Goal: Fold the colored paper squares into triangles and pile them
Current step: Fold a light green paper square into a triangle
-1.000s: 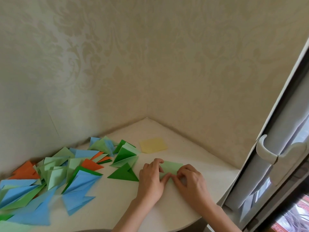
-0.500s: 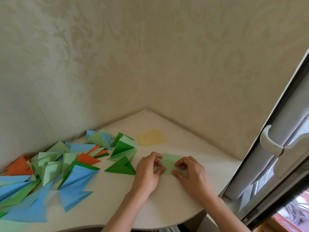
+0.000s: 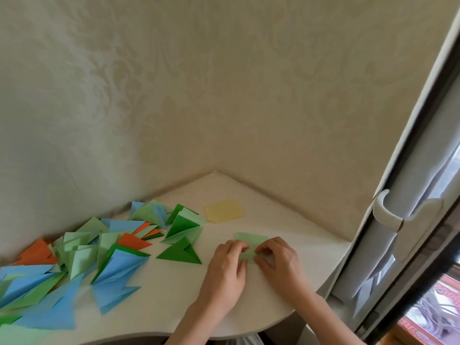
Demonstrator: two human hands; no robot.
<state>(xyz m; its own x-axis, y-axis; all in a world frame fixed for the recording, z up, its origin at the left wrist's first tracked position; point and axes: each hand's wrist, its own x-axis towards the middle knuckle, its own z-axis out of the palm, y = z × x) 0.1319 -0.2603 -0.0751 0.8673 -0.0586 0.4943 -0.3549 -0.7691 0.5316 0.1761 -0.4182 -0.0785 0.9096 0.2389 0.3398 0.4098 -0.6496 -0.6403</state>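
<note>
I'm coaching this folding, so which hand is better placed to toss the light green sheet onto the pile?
Probably the left hand: it grips the light green sheet on the side nearer the pile.

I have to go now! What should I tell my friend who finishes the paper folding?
Left hand and right hand: both pinch the light green paper on the table, mid-fold.
Done: many blue, green and orange triangles in a loose pile to the left; a dark green triangle lies apart.
Left: finish this fold, then fold the yellow square and pile both.
</note>
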